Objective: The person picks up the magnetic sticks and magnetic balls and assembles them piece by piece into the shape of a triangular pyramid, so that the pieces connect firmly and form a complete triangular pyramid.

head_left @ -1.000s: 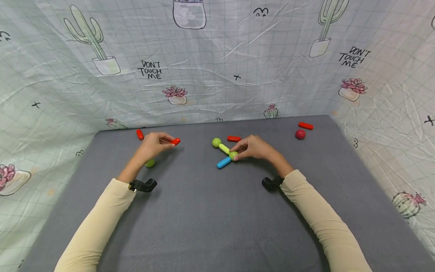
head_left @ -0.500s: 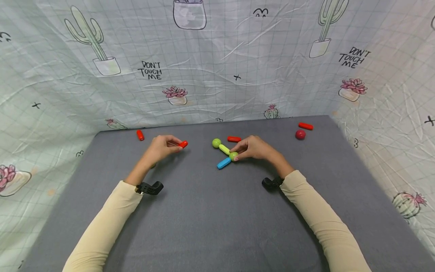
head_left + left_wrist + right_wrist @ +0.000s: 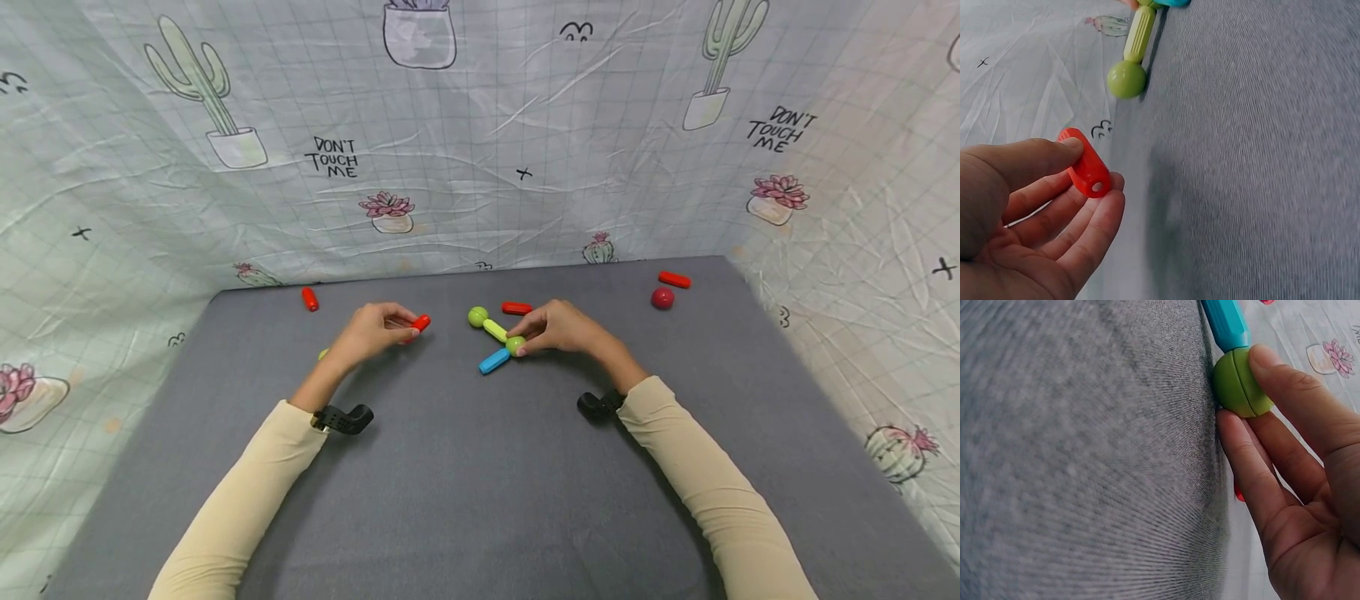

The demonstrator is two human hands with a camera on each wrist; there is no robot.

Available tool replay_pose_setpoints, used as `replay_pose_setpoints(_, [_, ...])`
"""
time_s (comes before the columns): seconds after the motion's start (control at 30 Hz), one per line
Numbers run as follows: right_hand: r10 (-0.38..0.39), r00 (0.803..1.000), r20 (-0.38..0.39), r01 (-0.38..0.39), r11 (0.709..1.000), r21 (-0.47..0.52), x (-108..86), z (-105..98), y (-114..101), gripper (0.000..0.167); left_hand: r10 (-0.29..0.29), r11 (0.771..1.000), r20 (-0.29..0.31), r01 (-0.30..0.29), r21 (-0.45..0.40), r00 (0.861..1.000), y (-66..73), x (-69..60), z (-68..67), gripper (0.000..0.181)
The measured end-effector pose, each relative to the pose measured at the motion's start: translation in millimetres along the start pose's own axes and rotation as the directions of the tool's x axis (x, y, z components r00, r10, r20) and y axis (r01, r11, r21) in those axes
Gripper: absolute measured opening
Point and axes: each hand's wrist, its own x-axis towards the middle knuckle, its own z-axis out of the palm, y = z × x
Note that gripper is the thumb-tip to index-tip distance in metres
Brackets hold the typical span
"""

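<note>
My left hand [image 3: 377, 328] holds a red stick [image 3: 1087, 167] above the grey worktop [image 3: 465, 475], pinched between thumb and fingers [image 3: 1099, 232] with a gap no wider than the stick. The thumb covers part of one end; a pale round spot shows on the other, and in the head view my grip hides some of its length.

My right hand [image 3: 561, 325] pinches a green ball [image 3: 1232, 381], thumb and fingertips set about its width apart and hiding a good part of it. A blue stick [image 3: 494, 361] meets this ball; the right wrist view cuts off its far end. A lime stick [image 3: 495, 330] runs from the held ball to another green ball [image 3: 477, 317], though my fingers partly screen the nearer join.

A second red stick [image 3: 517, 308] lies just beside my right fingertips; I cannot tell whether they cover its end. Only an edge of a green piece [image 3: 323, 354] shows past my left wrist, its shape unclear. Near the worktop's back edge lie a third red stick [image 3: 310, 299] on the left and, on the right, a fourth red stick [image 3: 674, 280] behind a red ball [image 3: 662, 298].
</note>
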Motion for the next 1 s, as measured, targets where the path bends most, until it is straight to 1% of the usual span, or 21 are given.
replay_pose_setpoints(0.2, [0.003, 1.0, -0.003, -0.003, 1.0, -0.005, -1.3, -1.0, -2.2, 0.033, 0.014, 0.999, 0.044, -0.013, -0.031, 0.999, 10.5, 6.4, 8.8, 0.027])
replay_pose_setpoints(0.37, [-0.002, 1.0, -0.001, 0.002, 1.0, -0.001, -1.1, -1.0, -2.5, 0.033, 0.049, 0.998, 0.108, -0.045, -0.045, 0.993, 22.4, 13.9, 18.9, 0.036])
replay_pose_setpoints(0.47, [-0.007, 1.0, -0.001, 0.007, 1.0, -0.006, -1.0, -1.0, -3.0, 0.033, 0.072, 0.997, 0.167, -0.064, -0.054, 0.983, 28.4, 20.5, 25.4, 0.045])
replay_pose_setpoints(0.53, [-0.007, 1.0, -0.002, 0.007, 1.0, -0.007, -1.0, -0.6, -3.1, 0.033, 0.077, 0.996, 0.202, -0.067, -0.053, 0.976, 31.6, 25.5, 29.7, 0.051])
replay_pose_setpoints(0.63, [-0.005, 1.0, -0.003, 0.005, 1.0, -0.008, -0.6, 0.5, -2.5, 0.033, 0.087, 0.996, 0.251, -0.077, -0.05, 0.964, 32.7, 33.4, 35.8, 0.057])
replay_pose_setpoints(0.7, [-0.003, 1.0, -0.001, 0.003, 1.0, -0.007, -0.1, 1.3, -2.8, 0.033, 0.081, 0.996, 0.275, -0.069, -0.052, 0.958, 32.5, 36.5, 38.4, 0.058])
replay_pose_setpoints(0.8, [-0.009, 1.0, 0.006, 0.009, 1.0, -0.001, 0.6, 2.4, -2.5, 0.033, 0.068, 0.997, 0.292, -0.053, -0.059, 0.954, 31.1, 38.0, 40.7, 0.057])
replay_pose_setpoints(1.0, [-0.004, 1.0, -0.012, 0.005, 1.0, 0.019, -0.8, 1.0, -1.2, 0.032, 0.007, 0.995, 0.25, 0.019, -0.102, 0.968, 34.6, 33.0, 42.2, 0.048])
